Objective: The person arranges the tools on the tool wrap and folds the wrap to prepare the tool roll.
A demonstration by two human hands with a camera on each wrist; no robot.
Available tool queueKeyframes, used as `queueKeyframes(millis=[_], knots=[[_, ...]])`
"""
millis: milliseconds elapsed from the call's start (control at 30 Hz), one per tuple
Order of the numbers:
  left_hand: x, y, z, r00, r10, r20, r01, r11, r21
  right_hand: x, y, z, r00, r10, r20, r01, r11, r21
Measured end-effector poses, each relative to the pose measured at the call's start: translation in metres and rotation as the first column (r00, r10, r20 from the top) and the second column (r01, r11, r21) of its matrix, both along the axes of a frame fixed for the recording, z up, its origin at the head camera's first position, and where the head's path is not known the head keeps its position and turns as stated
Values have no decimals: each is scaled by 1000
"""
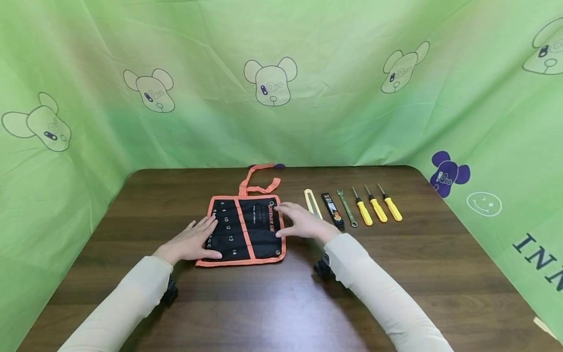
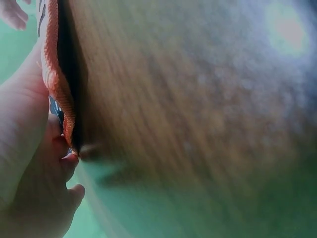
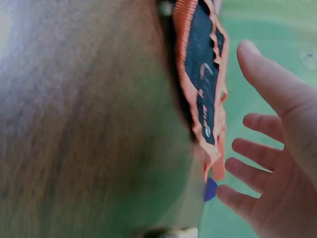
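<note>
Black fabric pouch (image 1: 242, 230) lies left of frame centre, between the hands, strap (image 1: 243, 187) toward the top; long axis unclear. Left hand (image 1: 191, 242) is nearer, fingers extended over its left edge, ungripped. Right hand (image 1: 301, 222): fingers spread, empty, off its right edge.

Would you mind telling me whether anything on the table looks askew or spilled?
Nothing looks spilled. Only the strap stands out mildly: at the far edge of the pouch, it lies bent and loose, whereas the screwdrivers lie in a tidy row.
</note>
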State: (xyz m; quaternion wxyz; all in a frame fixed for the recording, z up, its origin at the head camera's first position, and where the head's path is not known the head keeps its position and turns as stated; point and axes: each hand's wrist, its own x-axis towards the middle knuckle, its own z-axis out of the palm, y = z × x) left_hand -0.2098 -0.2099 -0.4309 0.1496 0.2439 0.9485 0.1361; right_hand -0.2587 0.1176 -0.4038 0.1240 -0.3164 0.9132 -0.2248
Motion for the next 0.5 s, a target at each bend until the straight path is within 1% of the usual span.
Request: queueKeyframes(millis=[133, 233, 333, 500], knots=[[0, -1, 0, 1000, -7, -4, 7, 1000, -3, -1, 10, 2, 998, -37, -58, 33, 997, -63], [1, -1, 0, 1000, -6, -3, 6, 1000, 6, -1, 19, 1, 994, -78, -80, 70, 992, -101], [1, 0, 1, 1000, -4, -1, 4, 1000, 13, -1, 27, 1, 989, -124, -75, 113, 984, -136], [1, 0, 3, 1000, -1, 1, 1, 1000, 9, 0, 40, 1, 978, -207, -21, 199, 960, -195]])
